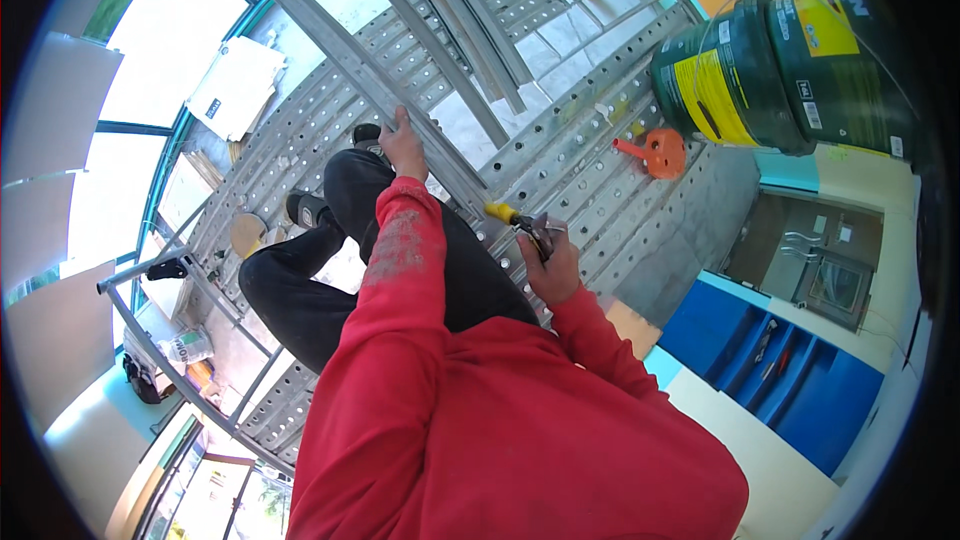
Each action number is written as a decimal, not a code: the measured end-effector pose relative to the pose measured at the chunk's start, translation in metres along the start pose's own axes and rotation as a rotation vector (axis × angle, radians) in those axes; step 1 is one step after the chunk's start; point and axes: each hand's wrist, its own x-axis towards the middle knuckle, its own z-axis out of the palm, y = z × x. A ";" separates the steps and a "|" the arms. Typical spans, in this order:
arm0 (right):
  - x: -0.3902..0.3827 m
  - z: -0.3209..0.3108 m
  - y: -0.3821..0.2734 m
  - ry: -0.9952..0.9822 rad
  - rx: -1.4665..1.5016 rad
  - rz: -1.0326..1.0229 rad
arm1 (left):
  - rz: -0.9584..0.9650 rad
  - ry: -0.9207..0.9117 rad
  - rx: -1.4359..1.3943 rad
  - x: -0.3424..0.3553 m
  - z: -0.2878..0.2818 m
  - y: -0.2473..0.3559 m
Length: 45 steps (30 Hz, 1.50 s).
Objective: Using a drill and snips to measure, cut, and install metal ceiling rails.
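My left hand is closed round the edge of a long grey metal channel, which slants from the upper left down toward my lap. In my right hand is a yellow-and-black hand tool, gripped by its dark part. Its yellow end points toward the lower end of the channel; I cannot tell whether the two touch. The tool's exact kind is partly hidden by my fingers. My bent legs in black trousers are beneath my arms, on a perforated metal scaffold deck.
Several more metal channels lie beyond my left hand. An orange plastic tool rests on the deck at right, near two dark green buckets. A grey tubular rail stands at left. Farther right is a blue shelf unit.
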 end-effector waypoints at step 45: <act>0.012 0.013 0.054 -0.445 -0.802 0.082 | 0.849 0.282 -0.102 -0.082 -0.067 0.190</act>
